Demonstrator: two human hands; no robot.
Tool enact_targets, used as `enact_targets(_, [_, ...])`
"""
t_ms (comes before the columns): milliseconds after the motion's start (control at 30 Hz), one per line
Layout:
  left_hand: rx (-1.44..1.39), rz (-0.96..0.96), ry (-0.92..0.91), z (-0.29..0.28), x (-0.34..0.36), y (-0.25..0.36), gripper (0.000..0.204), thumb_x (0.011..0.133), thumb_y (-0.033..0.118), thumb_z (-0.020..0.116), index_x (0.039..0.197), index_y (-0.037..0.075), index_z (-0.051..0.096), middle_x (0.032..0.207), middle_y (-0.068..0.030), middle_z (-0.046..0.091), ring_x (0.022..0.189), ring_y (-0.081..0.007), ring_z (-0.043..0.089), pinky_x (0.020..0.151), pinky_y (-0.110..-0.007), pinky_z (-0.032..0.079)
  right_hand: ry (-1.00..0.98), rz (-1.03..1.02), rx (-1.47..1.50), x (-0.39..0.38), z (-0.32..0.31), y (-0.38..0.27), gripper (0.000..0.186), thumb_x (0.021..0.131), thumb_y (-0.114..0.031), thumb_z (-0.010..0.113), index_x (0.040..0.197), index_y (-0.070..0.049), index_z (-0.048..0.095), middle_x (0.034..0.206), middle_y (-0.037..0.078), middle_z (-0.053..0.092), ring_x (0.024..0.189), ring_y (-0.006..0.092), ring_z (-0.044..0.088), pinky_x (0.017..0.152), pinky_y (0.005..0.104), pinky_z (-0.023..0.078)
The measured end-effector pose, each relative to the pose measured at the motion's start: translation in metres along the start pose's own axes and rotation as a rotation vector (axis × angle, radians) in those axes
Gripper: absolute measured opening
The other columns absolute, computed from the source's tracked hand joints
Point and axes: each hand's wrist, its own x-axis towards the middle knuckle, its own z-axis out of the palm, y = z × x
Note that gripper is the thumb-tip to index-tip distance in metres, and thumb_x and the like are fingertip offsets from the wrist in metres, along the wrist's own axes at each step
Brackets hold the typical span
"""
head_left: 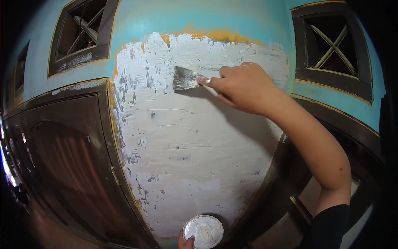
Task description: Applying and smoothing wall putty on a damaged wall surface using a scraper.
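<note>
My right hand [246, 87] is closed around the handle of a putty knife [185, 79], its wide, smeared blade laid against the upper part of the wall. White putty covers much of this wall section [195, 133], with grey patches showing through. Low in the view, my left hand [186, 241] grips the edge of a round white container [203, 231] holding a lump of white putty; only the thumb and part of that hand show. The knife's handle is mostly hidden inside my right fist.
A dark wooden door [66, 162] stands at the left, under a framed vent [83, 35] with crossed slats. Another vent [333, 47] sits at the upper right above a dark frame [331, 114]. Turquoise paint [207, 18] and an orange strip border the putty on top.
</note>
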Motion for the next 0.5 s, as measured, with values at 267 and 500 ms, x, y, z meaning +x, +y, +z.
enact_targets(267, [-0.058, 0.123, -0.007, 0.006, -0.001, -0.006, 0.051, 0.079, 0.006, 0.05, 0.127, -0.003, 0.037, 0.114, -0.0144, 0.05, 0.104, -0.0235, 0.047, 0.09, -0.032, 0.037, -0.081, 0.018, -0.023, 0.0, 0.008, 0.003, 0.015, 0.078, -0.019, 0.055, 0.092, -0.016, 0.061, 0.071, 0.009, 0.06, 0.059, 0.0251, 0.061, 0.05, 0.0372, 0.048])
enact_targets(500, [-0.062, -0.04, -0.007, 0.002, 0.001, 0.001, 0.055, 0.078, 0.005, 0.049, 0.131, 0.0, 0.034, 0.119, -0.0135, 0.046, 0.109, -0.0235, 0.043, 0.094, -0.031, 0.034, -0.122, 0.0, -0.08, -0.001, 0.006, 0.007, 0.022, 0.078, -0.019, 0.055, 0.098, -0.018, 0.063, 0.07, 0.008, 0.06, 0.059, 0.0246, 0.061, 0.051, 0.0372, 0.048])
